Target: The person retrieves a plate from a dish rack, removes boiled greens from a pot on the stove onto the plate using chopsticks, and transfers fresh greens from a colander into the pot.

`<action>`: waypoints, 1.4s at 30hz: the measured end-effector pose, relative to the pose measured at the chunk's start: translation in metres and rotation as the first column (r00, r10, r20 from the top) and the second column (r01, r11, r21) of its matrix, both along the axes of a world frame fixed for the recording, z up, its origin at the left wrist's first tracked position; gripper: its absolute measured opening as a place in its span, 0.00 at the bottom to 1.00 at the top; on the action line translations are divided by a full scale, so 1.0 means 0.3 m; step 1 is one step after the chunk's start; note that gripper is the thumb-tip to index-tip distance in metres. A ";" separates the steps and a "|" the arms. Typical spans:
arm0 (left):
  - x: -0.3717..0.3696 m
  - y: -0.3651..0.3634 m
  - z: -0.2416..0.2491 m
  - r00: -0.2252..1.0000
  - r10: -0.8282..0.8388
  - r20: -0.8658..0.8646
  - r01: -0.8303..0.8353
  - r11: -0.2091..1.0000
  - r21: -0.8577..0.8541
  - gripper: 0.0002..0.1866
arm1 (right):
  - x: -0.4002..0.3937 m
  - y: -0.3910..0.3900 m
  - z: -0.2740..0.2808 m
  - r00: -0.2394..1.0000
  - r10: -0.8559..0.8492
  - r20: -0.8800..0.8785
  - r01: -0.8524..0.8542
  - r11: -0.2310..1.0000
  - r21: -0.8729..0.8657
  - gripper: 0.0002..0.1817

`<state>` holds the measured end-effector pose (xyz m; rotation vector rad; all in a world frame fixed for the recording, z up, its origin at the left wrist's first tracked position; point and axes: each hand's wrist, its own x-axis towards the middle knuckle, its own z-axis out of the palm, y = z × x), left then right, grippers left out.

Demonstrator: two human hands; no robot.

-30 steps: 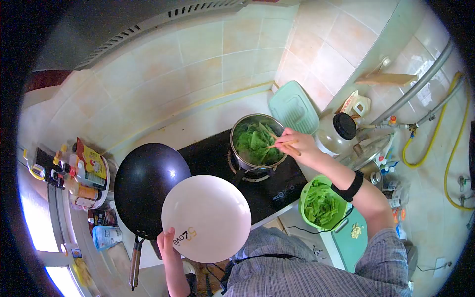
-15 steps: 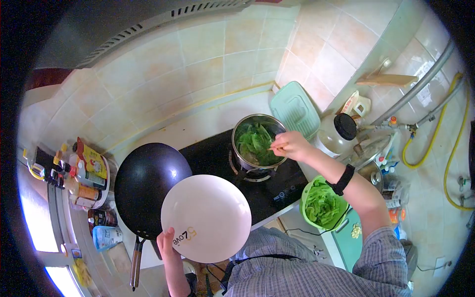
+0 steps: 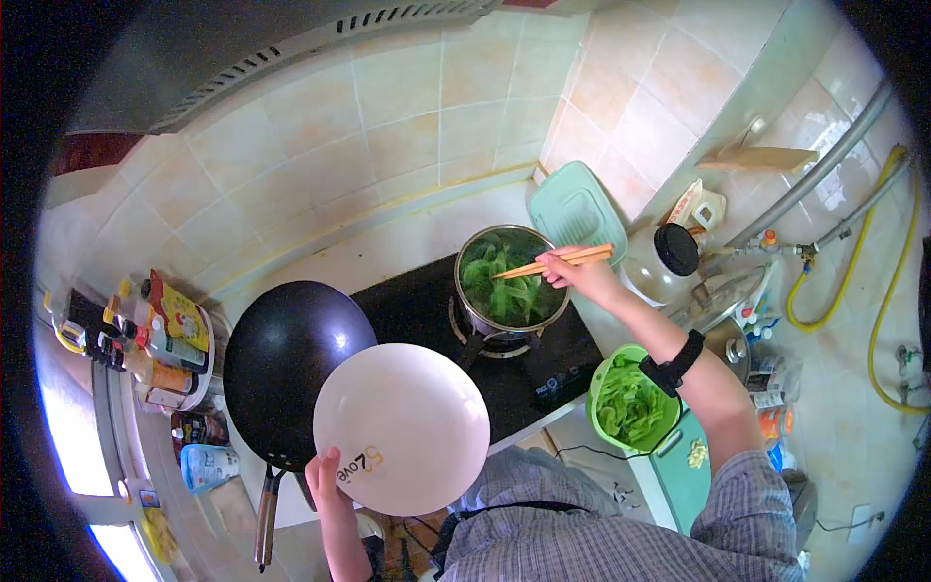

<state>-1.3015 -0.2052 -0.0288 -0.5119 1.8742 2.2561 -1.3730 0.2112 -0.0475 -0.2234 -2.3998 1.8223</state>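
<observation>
My left hand [image 3: 330,485] grips the rim of a white plate [image 3: 412,417] that has "Love" lettering on it. The plate is held over the front of the stove, overlapping the wok in view. My right hand [image 3: 574,274] is closed around a pair of wooden chopsticks [image 3: 543,264], their tips among the leafy greens [image 3: 499,286] in a steel pot [image 3: 464,308]. This pot stands on the right burner of the black stove [image 3: 407,301]. Part of the greens is hidden by the chopsticks and fingers.
A black wok [image 3: 291,369] sits on the left burner, its handle pointing toward me. To the right, a green basin [image 3: 593,427] holds more leaves, beside a green cutting board [image 3: 679,475] with chopped pieces. Bottles and packets [image 3: 175,339] crowd the left; a lidded jar [image 3: 645,272] stands right of the pot.
My right hand has tilted the chopsticks flatter, so they now show clearly across the pot's rim, and the greens have shifted. The plate has barely moved.
</observation>
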 end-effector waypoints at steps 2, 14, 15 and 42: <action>-0.005 -0.004 0.001 0.998 -0.058 -0.016 0.059 0.998 0.018 0.24 | 0.014 -0.013 0.068 0.977 -0.115 0.179 0.090 0.986 0.144 0.17; -0.011 0.019 -0.010 0.999 -0.036 -0.031 0.037 0.998 0.051 0.21 | 0.073 -0.065 -0.009 0.971 0.166 -0.171 0.003 0.709 0.705 0.13; -0.011 0.019 -0.010 1.000 -0.022 -0.018 0.023 0.999 0.044 0.21 | 0.080 -0.040 -0.006 0.984 0.112 -0.137 0.023 0.687 0.726 0.13; -0.015 0.017 -0.012 1.000 -0.013 -0.025 0.014 1.000 0.017 0.23 | -0.003 -0.035 0.037 0.960 -0.200 0.197 0.186 0.979 0.089 0.17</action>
